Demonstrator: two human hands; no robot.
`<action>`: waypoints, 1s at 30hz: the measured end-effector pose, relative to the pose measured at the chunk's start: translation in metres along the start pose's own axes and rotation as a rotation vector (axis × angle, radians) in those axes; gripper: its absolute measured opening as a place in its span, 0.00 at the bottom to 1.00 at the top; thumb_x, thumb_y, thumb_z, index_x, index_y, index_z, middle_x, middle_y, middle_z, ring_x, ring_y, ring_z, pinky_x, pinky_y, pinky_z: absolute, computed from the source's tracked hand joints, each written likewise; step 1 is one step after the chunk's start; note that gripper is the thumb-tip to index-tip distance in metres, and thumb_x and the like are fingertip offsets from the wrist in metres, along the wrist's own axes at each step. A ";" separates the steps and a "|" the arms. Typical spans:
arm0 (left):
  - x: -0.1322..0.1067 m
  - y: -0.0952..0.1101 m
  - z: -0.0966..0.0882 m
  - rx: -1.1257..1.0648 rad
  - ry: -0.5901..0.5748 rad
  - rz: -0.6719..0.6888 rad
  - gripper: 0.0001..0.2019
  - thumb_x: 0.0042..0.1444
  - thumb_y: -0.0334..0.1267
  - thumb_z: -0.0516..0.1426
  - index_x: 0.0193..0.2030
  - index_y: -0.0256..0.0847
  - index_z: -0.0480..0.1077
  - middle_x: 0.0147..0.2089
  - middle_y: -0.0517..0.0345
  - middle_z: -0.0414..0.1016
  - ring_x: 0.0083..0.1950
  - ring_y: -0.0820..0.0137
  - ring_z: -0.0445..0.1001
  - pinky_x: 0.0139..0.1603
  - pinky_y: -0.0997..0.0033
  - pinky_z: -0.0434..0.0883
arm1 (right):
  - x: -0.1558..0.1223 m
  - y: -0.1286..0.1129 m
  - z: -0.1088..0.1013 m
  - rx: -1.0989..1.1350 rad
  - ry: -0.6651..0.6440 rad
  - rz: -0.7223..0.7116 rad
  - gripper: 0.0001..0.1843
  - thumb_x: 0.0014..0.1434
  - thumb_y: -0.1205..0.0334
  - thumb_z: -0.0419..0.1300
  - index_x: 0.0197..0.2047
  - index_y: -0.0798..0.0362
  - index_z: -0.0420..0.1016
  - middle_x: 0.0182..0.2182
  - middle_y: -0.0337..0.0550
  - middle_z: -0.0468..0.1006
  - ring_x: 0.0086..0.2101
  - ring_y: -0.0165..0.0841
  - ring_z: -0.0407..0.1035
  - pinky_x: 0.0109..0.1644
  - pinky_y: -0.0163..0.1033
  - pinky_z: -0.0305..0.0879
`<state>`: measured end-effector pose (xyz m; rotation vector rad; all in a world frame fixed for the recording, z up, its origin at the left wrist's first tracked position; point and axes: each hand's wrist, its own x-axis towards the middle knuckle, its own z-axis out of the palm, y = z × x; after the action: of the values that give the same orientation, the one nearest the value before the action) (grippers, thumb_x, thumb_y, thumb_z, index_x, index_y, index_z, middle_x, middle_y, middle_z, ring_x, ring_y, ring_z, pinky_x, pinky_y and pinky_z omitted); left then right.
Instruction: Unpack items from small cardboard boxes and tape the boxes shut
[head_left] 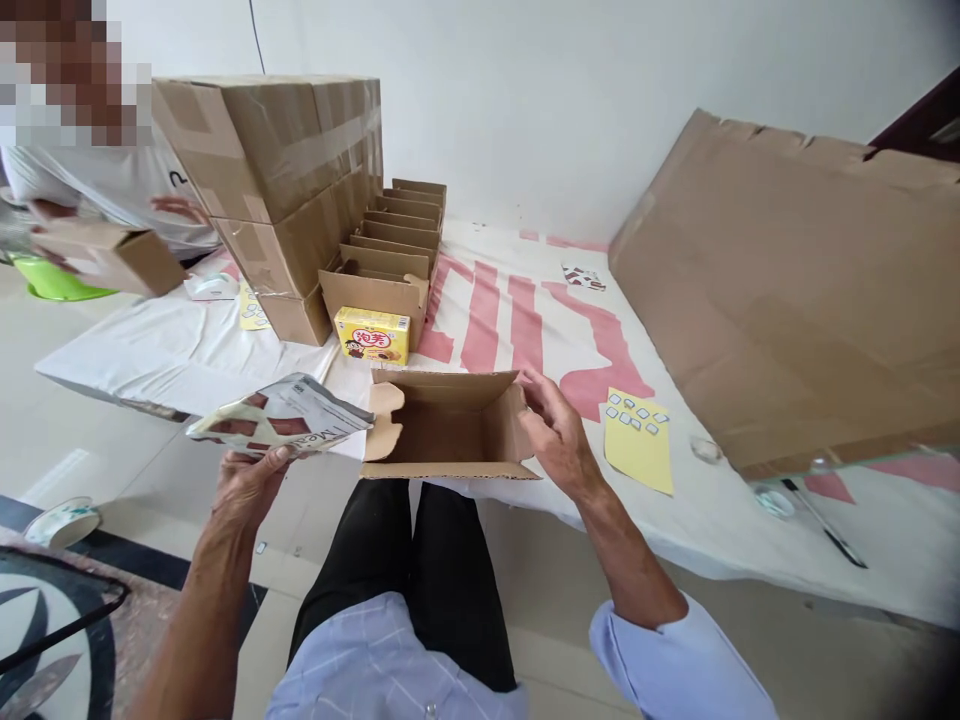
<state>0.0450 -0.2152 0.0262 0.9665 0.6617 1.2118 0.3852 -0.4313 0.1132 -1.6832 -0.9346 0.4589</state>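
Note:
An open cardboard box (pixel 450 425) sits at the table's near edge, its flaps raised and its inside showing bare. My right hand (pixel 559 435) grips the right end of this box, fingers on the outside and thumb at the rim. Left of the box, my left hand (pixel 255 480) pinches the lower edge of a white snack pouch (pixel 289 415) printed with brown pieces. The pouch is tilted, its right tip beside the box's left flap. Behind the box stands a yellow snack box (pixel 373 336) with red lettering.
Taped cartons (pixel 285 150) are stacked at the back left, next to a row of open boxes (pixel 397 240). A large cardboard sheet (pixel 795 290) leans at right. A yellow sticker sheet (pixel 637 440) and a pen (pixel 825 525) lie on the table. Another person (pixel 135 190) holds a box at far left.

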 end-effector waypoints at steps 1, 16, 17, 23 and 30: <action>-0.002 -0.004 -0.001 -0.008 0.006 -0.006 0.26 0.36 0.36 0.83 0.43 0.41 0.84 0.41 0.55 0.89 0.37 0.63 0.85 0.35 0.68 0.85 | -0.003 -0.001 -0.001 -0.012 0.005 -0.003 0.35 0.63 0.58 0.63 0.74 0.46 0.72 0.71 0.51 0.76 0.71 0.48 0.70 0.74 0.57 0.69; 0.000 -0.008 0.002 0.034 -0.023 -0.076 0.28 0.35 0.46 0.84 0.43 0.41 0.84 0.42 0.51 0.90 0.43 0.54 0.88 0.50 0.54 0.86 | 0.041 0.012 -0.040 -0.196 0.050 0.095 0.17 0.56 0.44 0.68 0.36 0.50 0.79 0.28 0.39 0.78 0.29 0.34 0.68 0.31 0.37 0.64; -0.003 -0.007 -0.003 0.047 -0.065 -0.094 0.28 0.36 0.46 0.84 0.44 0.42 0.84 0.39 0.52 0.89 0.42 0.54 0.88 0.51 0.51 0.86 | 0.045 0.013 -0.042 -0.194 0.024 0.098 0.18 0.55 0.44 0.68 0.36 0.50 0.80 0.29 0.40 0.79 0.30 0.34 0.69 0.31 0.37 0.65; -0.024 -0.001 -0.006 0.278 -0.496 -0.267 0.17 0.50 0.46 0.79 0.42 0.40 0.87 0.37 0.46 0.88 0.42 0.50 0.88 0.54 0.48 0.84 | 0.066 0.017 -0.040 -0.195 -0.054 0.162 0.19 0.53 0.42 0.69 0.33 0.51 0.82 0.23 0.38 0.75 0.25 0.33 0.65 0.27 0.37 0.59; -0.027 -0.011 0.025 0.374 -0.654 -0.303 0.25 0.52 0.49 0.78 0.54 0.40 0.84 0.43 0.46 0.88 0.43 0.55 0.86 0.47 0.61 0.80 | 0.089 0.014 -0.007 -0.142 -0.052 0.084 0.21 0.51 0.43 0.66 0.34 0.54 0.83 0.20 0.35 0.69 0.23 0.30 0.58 0.26 0.37 0.54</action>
<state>0.0651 -0.2485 0.0260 1.4258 0.4852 0.4568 0.4497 -0.3683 0.1170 -1.8521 -0.9559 0.5042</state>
